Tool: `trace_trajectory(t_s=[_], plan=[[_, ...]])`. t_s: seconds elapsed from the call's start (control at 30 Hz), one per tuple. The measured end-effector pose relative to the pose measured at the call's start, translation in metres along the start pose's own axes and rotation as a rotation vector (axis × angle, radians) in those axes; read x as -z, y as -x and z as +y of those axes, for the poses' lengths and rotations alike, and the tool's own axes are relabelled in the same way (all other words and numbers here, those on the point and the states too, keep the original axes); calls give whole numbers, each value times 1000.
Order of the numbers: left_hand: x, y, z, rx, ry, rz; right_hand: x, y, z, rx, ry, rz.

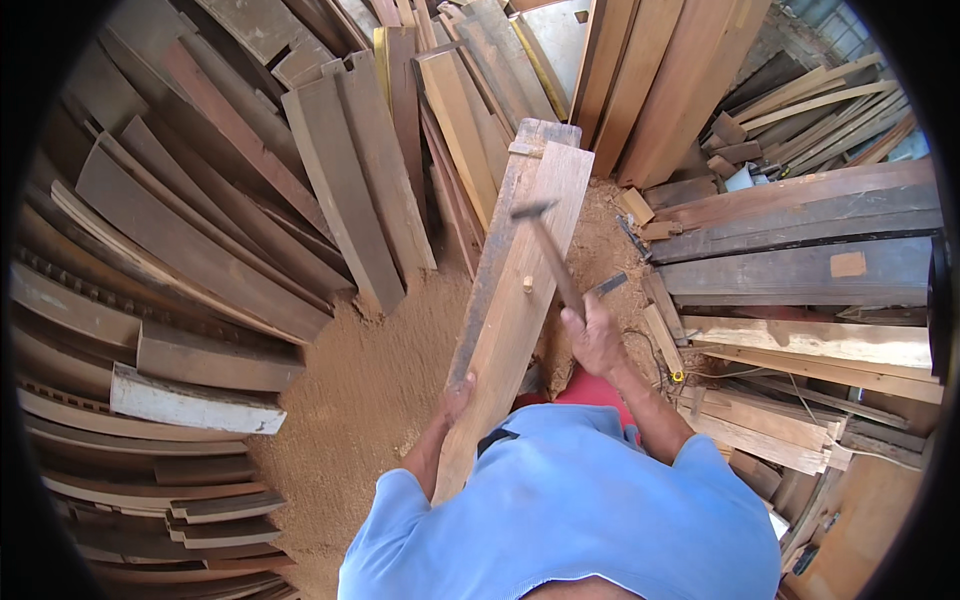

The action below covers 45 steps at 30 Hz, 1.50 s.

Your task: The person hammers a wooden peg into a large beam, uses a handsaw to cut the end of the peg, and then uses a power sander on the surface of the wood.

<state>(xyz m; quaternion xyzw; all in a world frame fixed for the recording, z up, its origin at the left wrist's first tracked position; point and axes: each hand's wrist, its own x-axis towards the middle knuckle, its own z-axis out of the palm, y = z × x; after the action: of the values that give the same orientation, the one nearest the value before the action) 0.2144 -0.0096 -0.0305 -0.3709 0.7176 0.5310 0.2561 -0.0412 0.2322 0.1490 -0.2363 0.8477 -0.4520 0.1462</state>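
My right hand grips the wooden handle of a hammer. Its dark metal head hangs over the upper half of a long, pale wooden plank. The plank lies lengthwise in front of me on a narrow, worn bench, with its near end by my body. Along the plank's left edge, my left hand is closed around the wood; some of its fingers are hidden. A small, light wooden peg shows at the middle of the plank, just left of the hammer handle; how deep it sits I cannot tell.
Stacked boards crowd the left side, and tall planks lean at the back. Sawdust covers the floor. On the right are more boards, a dark flat tool beside the bench, and a cord with a yellow end.
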Motion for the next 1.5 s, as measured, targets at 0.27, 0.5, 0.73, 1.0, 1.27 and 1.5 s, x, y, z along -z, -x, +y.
trace_trajectory(t_s=[0.27,0.5,0.73,1.0,1.27,1.5], plan=[[-1,-12,-6,26,-16,35,17,33,6,288,-210,229],[-4,2,2,20,-12,22,17,31,18,60,150,-45],[2,9,33,42,-72,62,13,37,38,62,165,65],[-2,-10,-2,60,-56,15,-2,51,51,-38,-177,31],[-3,-30,-21,3,-26,64,-5,3,2,110,-292,72],[4,-4,7,31,-101,-13,21,-3,-117,643,-380,74]])
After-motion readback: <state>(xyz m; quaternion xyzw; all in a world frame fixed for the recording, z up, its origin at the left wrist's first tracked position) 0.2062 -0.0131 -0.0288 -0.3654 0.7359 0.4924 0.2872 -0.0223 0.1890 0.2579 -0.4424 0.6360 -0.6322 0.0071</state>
